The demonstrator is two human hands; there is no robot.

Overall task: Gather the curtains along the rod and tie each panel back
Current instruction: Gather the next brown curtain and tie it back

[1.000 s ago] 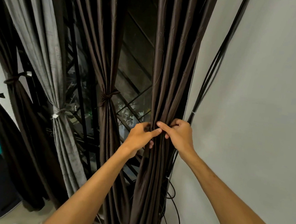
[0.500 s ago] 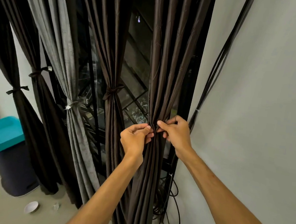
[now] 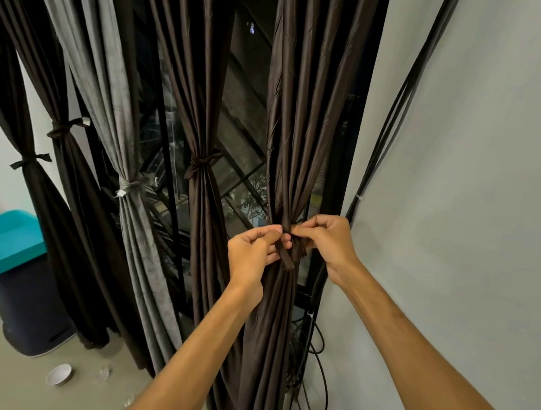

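Observation:
A dark brown curtain panel [image 3: 299, 115] hangs bunched at the right end of the window. A brown tie strip [image 3: 285, 259] wraps it at waist height. My left hand [image 3: 253, 252] pinches one end of the strip, which dangles below my fingers. My right hand [image 3: 327, 240] grips the other end against the bunch. Left of it hang another brown panel [image 3: 199, 214], a grey panel [image 3: 122, 223] and two dark panels [image 3: 64, 165], each cinched with its own tie.
Black cables [image 3: 393, 117] run down the grey wall [image 3: 478, 192] on the right and coil on the floor. A dark bin with a teal lid [image 3: 1, 241] stands at the left. A small white bowl [image 3: 59, 374] lies on the floor. Window bars show behind the curtains.
My view has shifted right and down, bringing the bin and bowl into sight. The tie strip's end now hangs free below my left fingers, and the bunch looks more tightly cinched.

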